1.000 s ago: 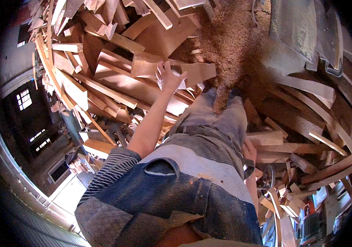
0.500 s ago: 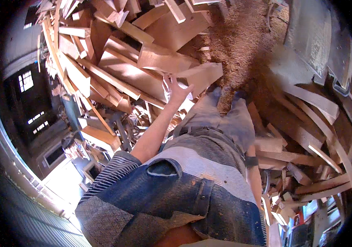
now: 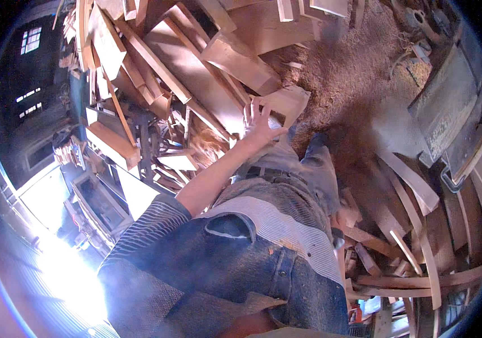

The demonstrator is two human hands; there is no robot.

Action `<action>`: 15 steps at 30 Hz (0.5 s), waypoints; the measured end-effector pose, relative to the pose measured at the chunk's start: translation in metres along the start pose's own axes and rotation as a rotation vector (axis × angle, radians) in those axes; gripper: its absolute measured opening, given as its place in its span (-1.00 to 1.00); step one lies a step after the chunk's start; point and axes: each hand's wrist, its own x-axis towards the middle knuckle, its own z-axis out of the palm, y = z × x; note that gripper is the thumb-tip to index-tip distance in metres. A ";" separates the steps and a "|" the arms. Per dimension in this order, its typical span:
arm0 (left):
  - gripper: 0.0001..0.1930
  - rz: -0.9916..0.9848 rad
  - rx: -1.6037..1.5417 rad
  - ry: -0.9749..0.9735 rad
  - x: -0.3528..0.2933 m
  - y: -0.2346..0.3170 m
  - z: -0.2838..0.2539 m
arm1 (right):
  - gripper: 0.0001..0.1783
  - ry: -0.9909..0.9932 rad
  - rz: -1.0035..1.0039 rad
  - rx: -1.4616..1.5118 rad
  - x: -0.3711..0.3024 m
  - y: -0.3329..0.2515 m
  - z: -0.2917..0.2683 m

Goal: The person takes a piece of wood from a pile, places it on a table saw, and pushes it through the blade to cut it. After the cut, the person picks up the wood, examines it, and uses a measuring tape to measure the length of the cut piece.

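Observation:
My left hand (image 3: 261, 127) reaches up from a striped sleeve to a pale wooden block (image 3: 292, 103) just ahead of my legs. Its fingers are curved over the block's near end, with the thumb on the right side. Part of that end is hidden by the hand. My right forearm (image 3: 341, 260) hangs along my right side, with a dark band at the wrist. Beside my leg, my right hand (image 3: 347, 217) shows only in part and is blurred, so its fingers cannot be made out.
Many offcuts and boards (image 3: 182, 73) lie piled ahead and to the left. Sawdust (image 3: 337, 73) covers the ground ahead. A grey metal machine part (image 3: 449, 101) stands at the right, with curved wooden pieces (image 3: 421, 225) below it. Bright light enters at the lower left.
The view has turned, so the piles and the machine part sit differently in it. My left hand stays at the wooden block's end. My right arm still hangs at my side.

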 end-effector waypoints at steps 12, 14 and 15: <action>0.04 -0.060 0.027 0.023 0.041 0.015 -0.023 | -0.61 0.362 0.149 0.557 0.034 -0.128 -0.005; 0.04 -0.089 0.004 0.020 0.048 0.025 -0.025 | -0.60 0.365 0.426 0.677 0.042 -0.112 0.013; 0.05 -0.110 -0.011 0.018 0.049 0.031 -0.027 | -0.58 0.311 0.442 0.660 0.046 -0.103 0.027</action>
